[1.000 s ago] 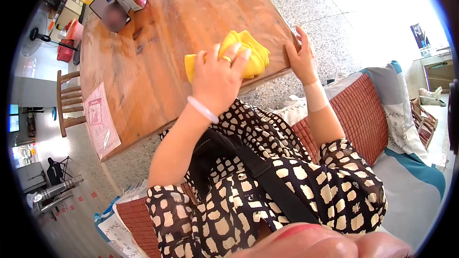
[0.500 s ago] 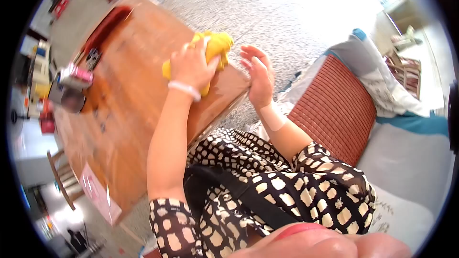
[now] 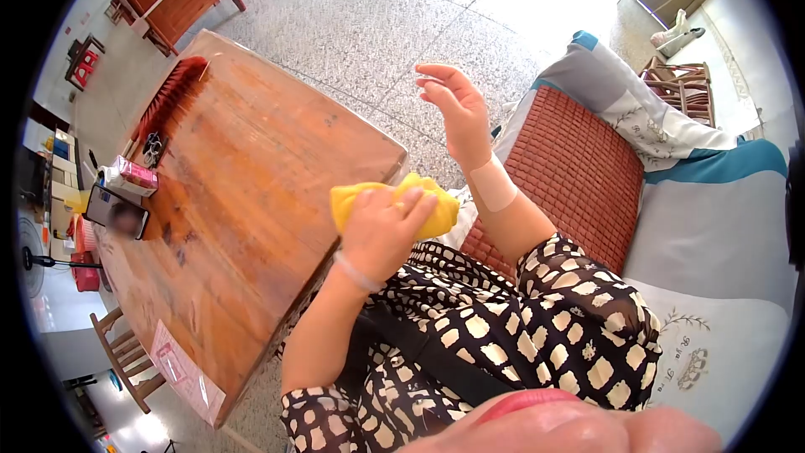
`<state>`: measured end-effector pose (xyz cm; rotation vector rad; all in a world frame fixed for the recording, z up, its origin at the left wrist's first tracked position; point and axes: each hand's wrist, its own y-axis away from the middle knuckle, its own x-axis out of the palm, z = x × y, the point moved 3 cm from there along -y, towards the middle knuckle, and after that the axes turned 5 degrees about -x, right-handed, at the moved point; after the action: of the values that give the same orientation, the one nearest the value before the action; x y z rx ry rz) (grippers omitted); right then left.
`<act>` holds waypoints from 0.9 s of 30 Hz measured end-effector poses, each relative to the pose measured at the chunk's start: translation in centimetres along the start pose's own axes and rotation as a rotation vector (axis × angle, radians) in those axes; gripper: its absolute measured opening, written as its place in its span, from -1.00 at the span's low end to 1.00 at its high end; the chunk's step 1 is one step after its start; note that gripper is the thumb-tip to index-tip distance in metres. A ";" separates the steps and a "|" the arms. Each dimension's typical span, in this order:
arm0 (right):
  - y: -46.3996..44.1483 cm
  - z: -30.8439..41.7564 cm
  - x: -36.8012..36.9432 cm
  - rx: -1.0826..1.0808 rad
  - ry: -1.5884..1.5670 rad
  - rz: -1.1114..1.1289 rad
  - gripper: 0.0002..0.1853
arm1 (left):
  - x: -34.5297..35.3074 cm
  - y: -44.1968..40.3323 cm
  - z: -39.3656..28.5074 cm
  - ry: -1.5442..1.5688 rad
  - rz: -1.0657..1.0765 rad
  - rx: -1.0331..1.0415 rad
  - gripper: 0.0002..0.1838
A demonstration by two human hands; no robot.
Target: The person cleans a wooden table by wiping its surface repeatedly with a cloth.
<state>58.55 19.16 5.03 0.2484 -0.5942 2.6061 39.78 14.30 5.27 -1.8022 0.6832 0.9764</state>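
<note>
My left hand, with a pale band at the wrist, is closed around a bunched yellow cloth. Hand and cloth are at the near edge of the wooden table, above my lap; whether the cloth touches the edge I cannot tell. Raised beyond the table's corner, my right hand holds nothing, and its fingers are loosely bent and apart. A light patch covers part of the right wrist.
On the table's far side lie a red-bristled brush, a pink carton and a propped-up phone. A printed sheet lies at the table's left end. To the right is a sofa with a reddish-brown quilted mat.
My left hand has drawn the yellow cloth back from the tabletop toward my body. My right hand stays raised and open. The view has shifted, showing more floor beyond the table.
</note>
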 end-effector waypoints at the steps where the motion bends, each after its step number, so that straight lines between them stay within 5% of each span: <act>1: 0.4 0.0 0.4 0.004 0.024 0.033 -0.74 | -1.6 0.9 0.2 0.007 -0.031 -0.067 -0.53; 4: 2.0 -0.8 2.1 -0.080 0.228 0.206 -0.75 | -7.8 4.9 2.1 -0.093 -0.128 -0.299 -0.45; 6: 2.8 -0.5 3.7 -0.314 0.549 0.358 -0.63 | -11.7 8.9 4.2 -0.218 -0.114 -0.523 -0.39; 8: 3.3 -0.2 5.7 -0.395 0.832 0.467 -0.51 | -14.5 14.6 6.3 -0.030 -0.207 -0.822 -0.37; 10: 3.5 -1.3 6.9 -0.397 1.061 0.544 -0.40 | -17.1 20.1 7.3 -0.174 -0.151 -1.062 -0.33; 13: 3.6 -4.1 7.2 -0.251 1.270 0.678 -0.28 | -17.1 25.9 7.2 -0.600 -0.025 -1.095 -0.27; 19: 3.6 -3.3 7.3 -0.136 1.281 0.790 -0.28 | -14.9 24.5 5.4 -0.692 -0.023 -1.068 -0.26; 23: 3.6 -6.6 6.3 -0.289 1.451 0.943 -0.30 | -13.6 22.6 5.1 -0.670 -0.002 -0.995 -0.28; 27: 4.2 -2.9 8.0 -0.291 1.361 0.802 -0.31 | -13.2 20.2 5.0 -0.685 0.023 -0.985 -0.27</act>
<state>49.34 20.22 3.06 -2.0005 -0.5393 2.4646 15.34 11.22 5.78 -2.0126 -0.2852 2.0312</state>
